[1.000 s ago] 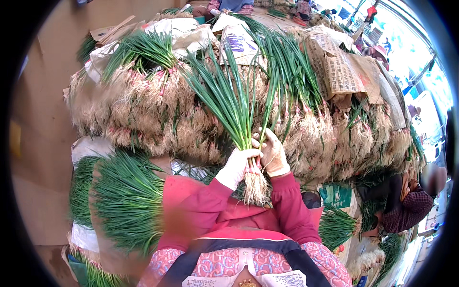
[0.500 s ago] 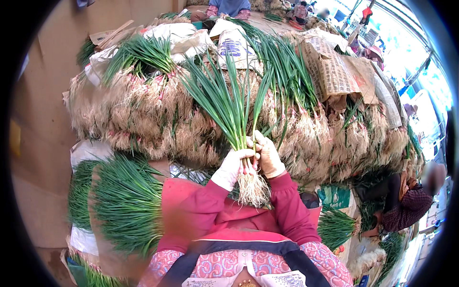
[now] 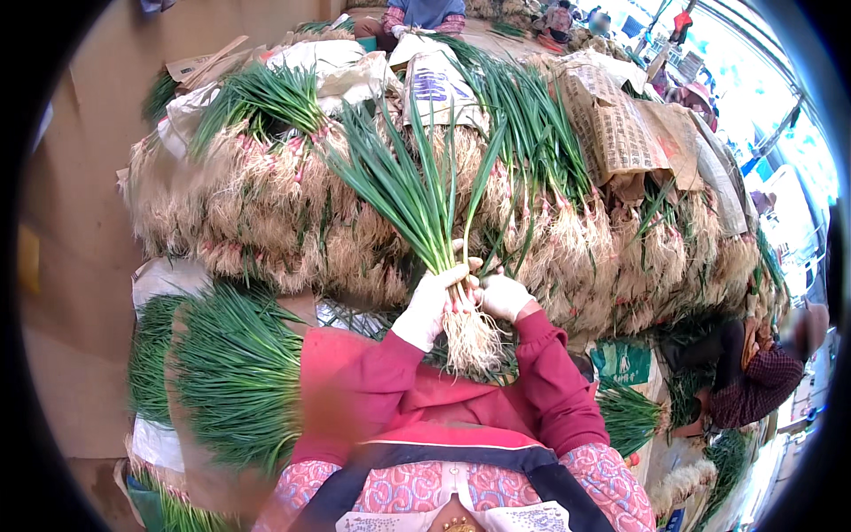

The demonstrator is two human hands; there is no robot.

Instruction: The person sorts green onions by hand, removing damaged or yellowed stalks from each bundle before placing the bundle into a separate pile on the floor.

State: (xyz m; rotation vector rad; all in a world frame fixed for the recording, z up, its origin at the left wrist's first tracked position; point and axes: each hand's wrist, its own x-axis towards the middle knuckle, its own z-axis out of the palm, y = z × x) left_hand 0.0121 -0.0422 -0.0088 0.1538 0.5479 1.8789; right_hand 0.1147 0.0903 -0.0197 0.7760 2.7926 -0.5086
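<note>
In front of my chest, my left hand (image 3: 430, 306), in a pale glove, is closed around the necks of a bunch of green onions (image 3: 417, 204). Their long green leaves fan upward, away from me. Below the grip hang pinkish bulbs and a tuft of pale roots (image 3: 472, 341). My right hand (image 3: 503, 296), also gloved, is to the right of the bulbs. Its fingers are bent and pressed together against the side of the bunch. Whatever lies between those fingertips is too small to name.
Ahead, a high stack of green onions (image 3: 284, 213) shows its roots, partly under sacks (image 3: 616, 133). Another pile of green onions (image 3: 235, 381) lies at my left, with a smaller bundle (image 3: 625, 417) at my right. A person (image 3: 762, 381) crouches at far right; another person (image 3: 425, 13) sits beyond the stack.
My right hand has moved down and slightly right, from the stalks to beside the bulbs. The bunch has tilted a little to the left, still in my left hand.
</note>
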